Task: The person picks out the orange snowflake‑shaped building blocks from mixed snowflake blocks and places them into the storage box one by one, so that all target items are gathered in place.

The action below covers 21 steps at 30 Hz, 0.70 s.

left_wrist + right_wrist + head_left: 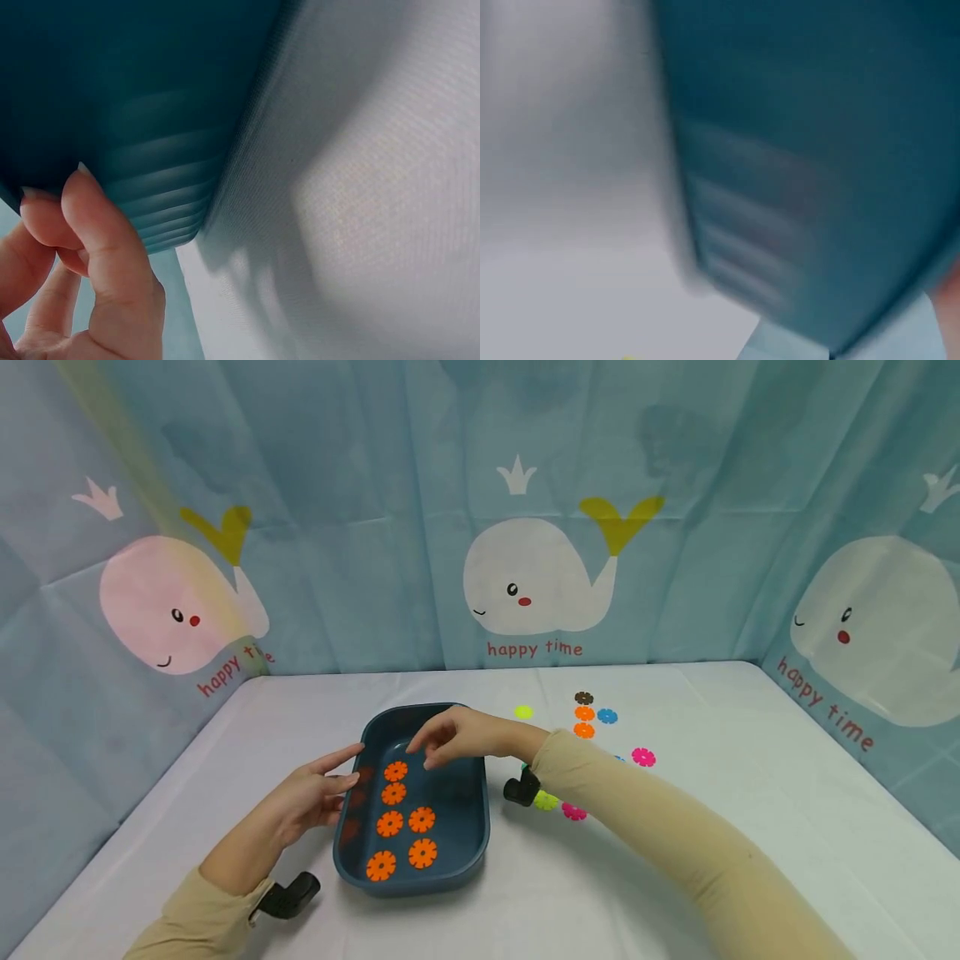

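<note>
A dark blue rectangular plastic tub (450, 793) sits on the table. On its floor lie several orange notched plastic discs (422, 853), in two rough columns. My left hand (303, 797) rests at the tub's left side, index fingertip and thumb touching it near the rim. The left wrist view shows these fingers against the ribbed outer wall (165, 180). Over the far part of the tub hangs my right hand (457, 735), its fingers loosely bent and apart from the thumb; nothing shows between them. In the right wrist view that hand is almost wholly out of frame.
Right of the tub, more notched discs are scattered on the white tablecloth (660, 843): pink (643, 757), blue (607, 716), brown (583, 697), orange (584, 731) and yellow-green (523, 712). My right forearm (645, 818) covers part of them. A whale-print curtain (360, 568) stands behind.
</note>
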Each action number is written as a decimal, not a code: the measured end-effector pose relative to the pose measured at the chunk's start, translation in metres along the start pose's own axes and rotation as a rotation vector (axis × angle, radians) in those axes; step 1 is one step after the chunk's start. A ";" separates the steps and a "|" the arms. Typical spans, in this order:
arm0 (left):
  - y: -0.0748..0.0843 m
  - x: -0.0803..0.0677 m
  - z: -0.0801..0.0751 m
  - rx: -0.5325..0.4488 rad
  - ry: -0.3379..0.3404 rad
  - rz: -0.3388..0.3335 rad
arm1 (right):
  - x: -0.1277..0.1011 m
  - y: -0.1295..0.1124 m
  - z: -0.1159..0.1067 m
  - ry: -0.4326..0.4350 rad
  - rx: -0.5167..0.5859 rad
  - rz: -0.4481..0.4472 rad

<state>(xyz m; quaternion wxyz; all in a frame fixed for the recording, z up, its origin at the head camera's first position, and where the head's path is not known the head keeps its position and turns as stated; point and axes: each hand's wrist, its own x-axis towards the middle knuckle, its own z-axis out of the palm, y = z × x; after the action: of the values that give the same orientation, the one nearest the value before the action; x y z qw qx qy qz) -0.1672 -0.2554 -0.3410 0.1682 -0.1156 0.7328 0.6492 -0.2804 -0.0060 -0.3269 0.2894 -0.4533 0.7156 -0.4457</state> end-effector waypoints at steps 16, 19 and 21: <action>-0.001 0.001 0.001 0.015 0.021 -0.005 | -0.079 0.003 -0.027 0.190 0.047 0.006; -0.001 0.001 0.000 0.018 0.022 0.002 | -0.089 0.008 -0.035 0.249 0.031 0.055; -0.001 0.001 -0.001 0.019 0.017 0.007 | -0.095 0.013 -0.040 0.283 0.015 0.086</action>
<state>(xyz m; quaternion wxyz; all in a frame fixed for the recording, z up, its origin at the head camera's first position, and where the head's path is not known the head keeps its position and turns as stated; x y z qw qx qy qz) -0.1681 -0.2567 -0.3427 0.1606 -0.1170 0.7407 0.6418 -0.2781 0.0974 -0.3201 0.2080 -0.3525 0.7646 -0.4978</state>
